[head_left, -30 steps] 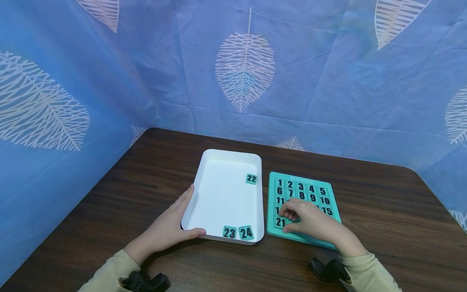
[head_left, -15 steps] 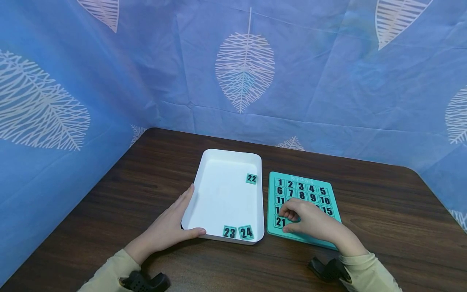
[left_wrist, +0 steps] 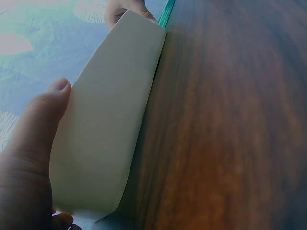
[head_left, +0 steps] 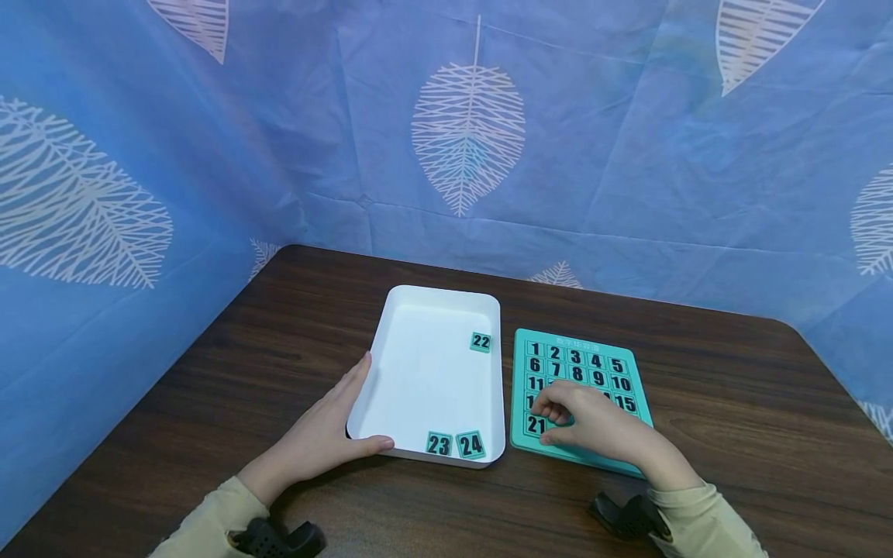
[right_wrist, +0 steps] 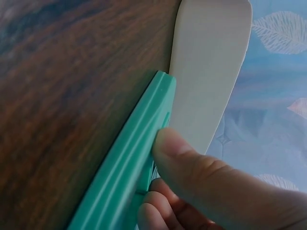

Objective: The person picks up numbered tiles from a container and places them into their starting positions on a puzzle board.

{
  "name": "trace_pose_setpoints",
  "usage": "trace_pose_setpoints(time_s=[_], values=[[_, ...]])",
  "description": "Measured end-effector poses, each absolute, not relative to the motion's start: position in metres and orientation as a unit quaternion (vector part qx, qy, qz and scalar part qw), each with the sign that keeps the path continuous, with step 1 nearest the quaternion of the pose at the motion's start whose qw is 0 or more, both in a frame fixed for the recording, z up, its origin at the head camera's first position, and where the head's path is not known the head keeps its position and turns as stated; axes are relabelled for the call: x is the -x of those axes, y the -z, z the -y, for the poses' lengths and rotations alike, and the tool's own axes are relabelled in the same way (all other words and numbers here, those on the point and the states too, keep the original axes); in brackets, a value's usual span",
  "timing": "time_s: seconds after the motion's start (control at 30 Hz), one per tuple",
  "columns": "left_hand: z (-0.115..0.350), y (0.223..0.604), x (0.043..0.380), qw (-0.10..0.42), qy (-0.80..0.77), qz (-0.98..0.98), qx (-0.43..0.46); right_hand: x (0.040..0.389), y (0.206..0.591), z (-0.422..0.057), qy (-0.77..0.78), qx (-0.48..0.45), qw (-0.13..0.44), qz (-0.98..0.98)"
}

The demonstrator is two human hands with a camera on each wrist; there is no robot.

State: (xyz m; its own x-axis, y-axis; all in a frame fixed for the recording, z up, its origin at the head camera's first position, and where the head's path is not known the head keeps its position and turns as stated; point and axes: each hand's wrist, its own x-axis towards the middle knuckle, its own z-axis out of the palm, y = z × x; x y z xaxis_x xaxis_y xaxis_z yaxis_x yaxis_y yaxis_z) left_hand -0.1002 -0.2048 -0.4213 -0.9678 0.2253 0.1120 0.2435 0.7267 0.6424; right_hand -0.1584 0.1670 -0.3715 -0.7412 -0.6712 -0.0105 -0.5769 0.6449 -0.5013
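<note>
In the head view my left hand [head_left: 317, 422] rests at the near left corner of a white tray [head_left: 425, 364]. Its thumb lies along the front rim and the straight fingers along the left side. My right hand [head_left: 596, 422] lies over a green number puzzle board [head_left: 519, 387], fingers loosely bent and a gap between thumb and forefinger. The right wrist view has the thumb [right_wrist: 175, 148] touching the board near its front edge, and no tile shows in the fingers. Tile 21 [head_left: 536, 425] sits beside the fingertips. The hand hides part of the lower rows.
Inside the tray, tile 22 [head_left: 480, 342] lies by the right wall, while tiles 23 [head_left: 439, 443] and 24 [head_left: 470, 444] lie at the front. Tray and board stand side by side on a dark wooden table [head_left: 732, 403]. A blue leaf-print cloth [head_left: 593, 139] hangs behind.
</note>
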Motion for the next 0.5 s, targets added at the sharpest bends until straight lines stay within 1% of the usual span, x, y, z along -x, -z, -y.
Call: trace_pose_setpoints(time_s=[0.23,0.5], values=[[0.204,0.422,0.102,0.011,0.348,0.929,0.127,0.158,0.365,-0.165,0.234,0.35,0.084,-0.903],[0.205,0.422,0.101,0.01,0.351,0.928,0.127,0.174,0.347,-0.15,0.237,0.353,0.016,-0.905]])
